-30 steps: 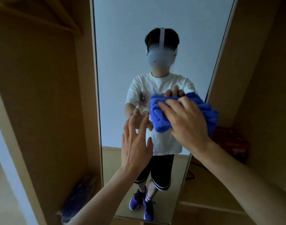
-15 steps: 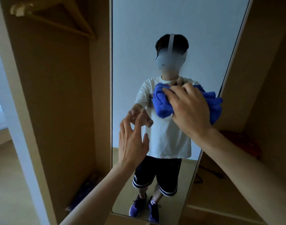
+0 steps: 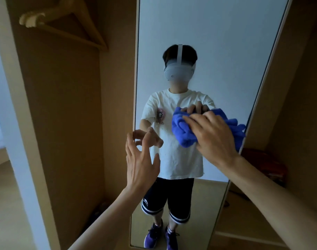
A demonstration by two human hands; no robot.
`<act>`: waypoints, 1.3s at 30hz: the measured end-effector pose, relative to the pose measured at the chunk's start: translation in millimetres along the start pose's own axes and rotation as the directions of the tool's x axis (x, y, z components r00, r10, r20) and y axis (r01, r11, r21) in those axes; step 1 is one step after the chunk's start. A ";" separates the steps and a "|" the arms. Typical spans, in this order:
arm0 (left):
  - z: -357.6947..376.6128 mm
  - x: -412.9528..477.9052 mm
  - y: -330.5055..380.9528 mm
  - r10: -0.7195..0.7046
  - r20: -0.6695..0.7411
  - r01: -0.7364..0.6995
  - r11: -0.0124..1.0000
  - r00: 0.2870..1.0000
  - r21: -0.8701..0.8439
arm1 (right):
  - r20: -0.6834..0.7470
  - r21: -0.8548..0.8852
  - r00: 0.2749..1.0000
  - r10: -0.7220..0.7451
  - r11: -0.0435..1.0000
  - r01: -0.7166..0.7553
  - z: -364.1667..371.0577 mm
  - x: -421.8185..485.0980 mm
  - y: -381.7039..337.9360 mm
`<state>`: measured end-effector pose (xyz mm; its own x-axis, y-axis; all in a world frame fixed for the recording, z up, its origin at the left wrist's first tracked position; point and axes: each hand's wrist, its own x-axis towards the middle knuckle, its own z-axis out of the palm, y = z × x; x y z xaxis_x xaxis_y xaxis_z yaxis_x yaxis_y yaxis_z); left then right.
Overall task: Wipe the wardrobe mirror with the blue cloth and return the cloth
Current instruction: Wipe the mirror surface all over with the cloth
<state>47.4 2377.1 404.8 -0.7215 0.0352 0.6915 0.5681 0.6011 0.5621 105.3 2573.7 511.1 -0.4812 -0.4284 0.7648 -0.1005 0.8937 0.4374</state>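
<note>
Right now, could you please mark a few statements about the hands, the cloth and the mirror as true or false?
1. The right hand holds the cloth against the mirror. True.
2. The left hand grips the cloth too. False: it holds nothing, and its fingers are spread.
3. A hanger hangs left of the mirror, up high. True.
4. The cloth sits at the mirror's top edge. False: it is about halfway up, by the right edge.
</note>
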 end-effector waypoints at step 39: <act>-33.1 10.1 -35.7 0.026 0.088 0.009 0.928 0.996 -0.373 | -0.062 0.012 0.997 0.051 0.999 -0.051 7.1 88.6 -71.1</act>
<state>32.9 2329.5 406.7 -0.7389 0.1208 0.6629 0.6680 0.2602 0.6972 63.6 2473.1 544.4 -0.4310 -0.3895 0.8139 -0.0864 0.9157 0.3924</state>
